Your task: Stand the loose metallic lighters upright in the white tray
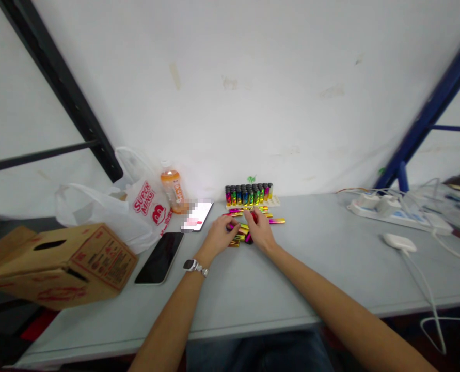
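My left hand [221, 233], with a watch on its wrist, and my right hand [261, 230] both rest on a small pile of shiny multicoloured lighters [240, 232] lying flat on the grey table [311, 258]. My fingers curl over the lighters, and the grip itself is hidden. Just behind the pile, a display tray [249, 195] stands against the wall with several lighters upright in it. More loose lighters [276, 221] lie to the right of my right hand.
A dark phone [160, 257] and a second lit phone [197, 215] lie to the left. An orange drink bottle [172, 192], a white plastic bag [137, 212] and a cardboard box [59, 263] stand further left. A power strip [392, 213] with cables lies at the right.
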`<action>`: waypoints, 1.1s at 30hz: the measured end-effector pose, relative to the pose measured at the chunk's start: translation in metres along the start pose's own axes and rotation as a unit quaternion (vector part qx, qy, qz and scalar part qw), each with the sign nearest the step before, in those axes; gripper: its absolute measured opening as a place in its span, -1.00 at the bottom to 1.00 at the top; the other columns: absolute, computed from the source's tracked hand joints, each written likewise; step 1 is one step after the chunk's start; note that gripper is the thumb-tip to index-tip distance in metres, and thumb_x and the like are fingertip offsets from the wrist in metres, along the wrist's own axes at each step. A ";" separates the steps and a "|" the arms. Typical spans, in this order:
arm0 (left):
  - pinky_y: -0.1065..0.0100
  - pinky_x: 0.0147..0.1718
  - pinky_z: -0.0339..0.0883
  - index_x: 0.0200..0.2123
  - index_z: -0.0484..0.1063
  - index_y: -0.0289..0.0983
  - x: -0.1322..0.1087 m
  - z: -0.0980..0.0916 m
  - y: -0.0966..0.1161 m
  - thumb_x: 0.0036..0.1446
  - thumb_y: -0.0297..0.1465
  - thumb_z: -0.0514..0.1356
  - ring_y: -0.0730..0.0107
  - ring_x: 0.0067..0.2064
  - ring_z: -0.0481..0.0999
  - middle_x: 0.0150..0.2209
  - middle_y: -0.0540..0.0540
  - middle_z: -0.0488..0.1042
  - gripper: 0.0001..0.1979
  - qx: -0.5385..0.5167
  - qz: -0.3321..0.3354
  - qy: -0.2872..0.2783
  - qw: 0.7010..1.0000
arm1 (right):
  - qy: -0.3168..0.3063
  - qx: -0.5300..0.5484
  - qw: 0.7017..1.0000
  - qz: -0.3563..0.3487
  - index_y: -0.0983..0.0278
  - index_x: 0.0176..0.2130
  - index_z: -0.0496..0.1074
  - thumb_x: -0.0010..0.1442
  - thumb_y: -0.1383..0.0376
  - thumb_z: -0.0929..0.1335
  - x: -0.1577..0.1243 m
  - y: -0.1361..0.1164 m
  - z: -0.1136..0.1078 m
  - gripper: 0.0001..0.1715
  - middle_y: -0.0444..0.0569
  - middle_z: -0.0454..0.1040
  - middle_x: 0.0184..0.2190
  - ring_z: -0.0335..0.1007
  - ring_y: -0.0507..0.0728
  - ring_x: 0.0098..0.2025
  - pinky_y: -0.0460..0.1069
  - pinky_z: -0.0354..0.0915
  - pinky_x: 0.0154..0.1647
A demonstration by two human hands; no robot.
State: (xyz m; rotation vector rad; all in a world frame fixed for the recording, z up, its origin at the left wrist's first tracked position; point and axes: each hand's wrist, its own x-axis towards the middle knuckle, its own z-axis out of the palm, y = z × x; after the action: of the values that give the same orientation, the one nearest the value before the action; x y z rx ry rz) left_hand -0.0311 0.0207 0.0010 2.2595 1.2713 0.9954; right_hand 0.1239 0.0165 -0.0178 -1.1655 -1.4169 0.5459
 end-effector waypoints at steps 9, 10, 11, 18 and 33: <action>0.33 -0.24 0.34 -0.41 0.50 -0.28 -0.001 0.003 -0.002 0.16 -0.40 0.23 0.33 -0.31 0.49 -0.38 -0.06 0.53 -0.89 -0.004 0.008 -0.006 1.000 | -0.055 0.012 0.998 -0.039 0.25 -0.29 0.38 0.23 0.01 0.34 0.024 0.009 -0.014 -0.65 -0.12 0.44 -0.44 0.35 0.09 -0.39 -0.04 0.25 -0.34; 0.33 -0.24 0.34 -0.41 0.50 -0.28 -0.001 0.003 -0.002 0.16 -0.40 0.22 0.33 -0.31 0.49 -0.38 -0.06 0.53 -0.88 -0.005 0.009 -0.006 1.000 | -0.052 -0.014 0.997 -0.052 0.26 -0.30 0.42 0.19 0.02 0.38 0.030 0.009 -0.017 -0.65 -0.10 0.47 -0.42 0.38 0.10 -0.36 -0.03 0.26 -0.31; 0.33 -0.24 0.34 -0.40 0.51 -0.28 -0.002 0.003 -0.002 0.17 -0.40 0.22 0.33 -0.31 0.49 -0.38 -0.06 0.53 -0.88 -0.005 0.010 -0.005 1.000 | -0.051 -0.042 0.996 -0.065 0.26 -0.31 0.46 0.15 0.03 0.41 0.036 0.008 -0.020 -0.67 -0.09 0.49 -0.42 0.39 0.11 -0.34 -0.02 0.26 -0.30; 0.30 -0.18 0.33 -0.37 0.53 -0.28 -0.003 0.005 -0.007 0.19 -0.39 0.22 0.28 -0.22 0.50 -0.30 -0.10 0.55 -0.88 0.012 0.010 -0.015 1.000 | -0.117 -0.145 0.972 -0.141 0.30 -0.19 0.53 0.14 0.30 0.42 0.093 0.000 -0.026 -0.80 -0.09 0.53 -0.44 0.38 0.06 -0.42 -0.04 0.26 -0.31; 0.32 -0.19 0.35 -0.40 0.53 -0.27 -0.004 0.005 -0.007 0.12 -0.43 0.26 0.31 -0.24 0.49 -0.30 -0.09 0.54 -0.93 0.012 -0.005 -0.032 0.999 | -0.209 -0.231 0.937 -0.161 0.34 -0.37 0.54 0.11 0.43 0.40 0.126 0.007 -0.006 -0.93 -0.08 0.52 -0.47 0.37 0.07 -0.40 -0.05 0.23 -0.30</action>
State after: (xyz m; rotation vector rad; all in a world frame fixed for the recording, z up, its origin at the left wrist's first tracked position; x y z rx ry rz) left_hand -0.0330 0.0209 -0.0081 2.2827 1.2731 0.9001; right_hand 0.1515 0.1279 0.0361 -1.1816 -2.1408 0.2351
